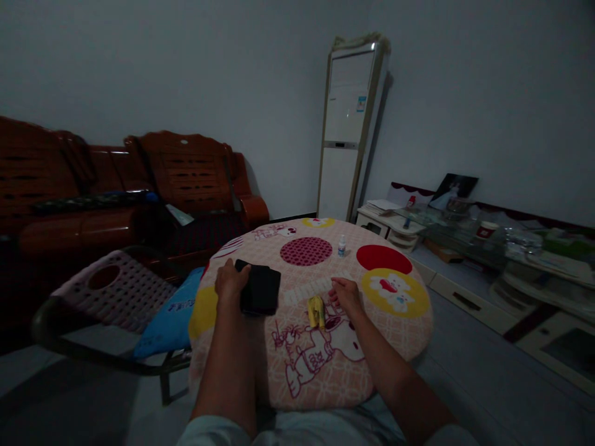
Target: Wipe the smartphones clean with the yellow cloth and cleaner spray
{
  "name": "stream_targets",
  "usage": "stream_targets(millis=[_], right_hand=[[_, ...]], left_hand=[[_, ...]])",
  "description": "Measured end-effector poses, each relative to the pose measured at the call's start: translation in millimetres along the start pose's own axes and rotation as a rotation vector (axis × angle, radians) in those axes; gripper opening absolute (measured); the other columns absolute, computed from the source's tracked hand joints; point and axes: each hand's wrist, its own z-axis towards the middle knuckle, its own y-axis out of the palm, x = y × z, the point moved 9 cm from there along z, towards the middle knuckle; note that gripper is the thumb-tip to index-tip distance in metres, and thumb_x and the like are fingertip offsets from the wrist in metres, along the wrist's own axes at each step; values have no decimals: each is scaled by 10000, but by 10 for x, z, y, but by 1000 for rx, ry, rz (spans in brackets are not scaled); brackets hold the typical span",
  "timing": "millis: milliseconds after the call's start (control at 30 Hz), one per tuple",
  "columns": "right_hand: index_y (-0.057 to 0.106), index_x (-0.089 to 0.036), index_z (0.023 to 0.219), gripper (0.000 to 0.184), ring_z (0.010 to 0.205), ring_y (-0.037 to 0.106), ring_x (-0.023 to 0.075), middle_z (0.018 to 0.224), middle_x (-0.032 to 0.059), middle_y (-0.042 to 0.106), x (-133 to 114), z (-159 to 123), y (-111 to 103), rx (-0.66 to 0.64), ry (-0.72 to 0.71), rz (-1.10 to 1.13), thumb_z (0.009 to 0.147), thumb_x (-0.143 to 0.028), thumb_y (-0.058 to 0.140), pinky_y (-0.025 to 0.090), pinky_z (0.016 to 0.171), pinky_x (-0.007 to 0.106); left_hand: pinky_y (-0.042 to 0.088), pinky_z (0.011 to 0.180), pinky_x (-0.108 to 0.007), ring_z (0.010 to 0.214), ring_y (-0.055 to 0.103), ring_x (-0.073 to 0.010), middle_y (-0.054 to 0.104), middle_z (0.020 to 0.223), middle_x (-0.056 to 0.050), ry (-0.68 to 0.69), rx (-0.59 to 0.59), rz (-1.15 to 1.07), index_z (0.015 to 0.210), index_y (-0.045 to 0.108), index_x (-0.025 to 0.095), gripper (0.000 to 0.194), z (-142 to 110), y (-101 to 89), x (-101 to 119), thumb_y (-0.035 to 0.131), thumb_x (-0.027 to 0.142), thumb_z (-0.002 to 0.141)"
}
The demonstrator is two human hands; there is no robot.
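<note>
My left hand (pixel 230 280) is closed on the left edge of a flat black object (pixel 261 291) on the round table. The object looks like a dark case or wallet, with a second black piece under my fingers; its exact kind is too dark to tell. To the right, my right hand (pixel 346 294) rests low over the cloth with its fingers curled together, and whatever they hold, if anything, is hidden. Just left of that hand lies a small folded yellow thing (pixel 316 311), apart from the fingers. Farther back stands a small white bottle (pixel 342 246) with a blue label, upright.
A patterned tablecloth (pixel 307 282) covers the table. At left stand a woven chair (pixel 116 282) with a blue cushion (pixel 174 316) and wooden sofas (pixel 186 170). A tall air conditioner (pixel 341 130) stands behind; a cluttered low cabinet (pixel 474 300) runs along the right.
</note>
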Motion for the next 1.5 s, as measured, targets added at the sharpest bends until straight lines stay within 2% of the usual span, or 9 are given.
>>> stream_targets(millis=[200,367,500,600,700,867,1100,1300,1500], right_hand=[[644,-142,1140,383,633,634,139,755,39,686,-236,-147,107,-15,-189,-247,823,-341,566,503,578,228],[597,-180,1233,575,958,600,229,1030,99,655,-535,-569,546,-211,-563,-628,743,-458,708,468,863,342],[607,-212,1203,596,1029,542,255,1056,95,626,-534,-812,788,-350,-725,-815,681,-447,773,431,900,374],[653,-209,1113,392,1000,563,227,1039,82,638,-466,-697,712,-282,-657,-784,726,-231,710,447,878,339],[682,-168,1066,401,961,609,217,1028,94,672,-427,-483,498,-138,-575,-603,675,-92,631,474,875,328],[731,-163,966,362,895,665,221,983,77,722,-332,-217,160,21,-442,-283,645,-130,568,523,829,335],[726,-149,935,339,796,690,213,906,75,740,-228,-109,-73,174,-323,-46,629,-219,598,548,711,296],[741,-149,784,264,709,669,215,782,76,730,-284,-123,-203,254,-401,-92,672,-330,585,524,657,303],[760,-152,803,323,680,655,210,762,65,736,-255,-100,-262,275,-365,-55,694,-393,576,522,632,301]], left_hand=[[392,981,-399,1202,509,-333,564,1262,-237,117,77,-11,1299,521,47,543,-70,38,274,542,336,840],[406,964,-368,1098,586,-302,651,1135,-182,227,-19,-52,1243,572,81,468,-247,296,459,551,320,841],[392,955,-397,1118,557,-358,632,1136,-222,333,-129,-103,1225,577,98,547,-479,593,662,673,369,760],[371,951,-447,1143,504,-420,627,1116,-231,386,-213,-103,1187,592,140,681,-694,813,793,816,377,589],[357,949,-426,1186,458,-396,571,1216,-215,427,-262,57,1285,505,175,805,-878,946,905,823,386,576],[376,878,-380,1153,470,-387,502,1268,-249,420,-324,291,1413,350,150,962,-979,1017,995,760,510,620],[325,953,-370,1173,496,-358,546,1229,-246,461,-308,107,1390,371,121,902,-1019,1140,1073,766,418,636],[385,949,-369,1228,480,-379,623,1169,-208,180,-359,-419,1062,607,155,690,-847,1220,854,880,205,430],[540,670,-337,750,693,-258,711,755,-99,-198,-777,-1039,858,673,124,189,-1061,1627,808,715,114,674]])
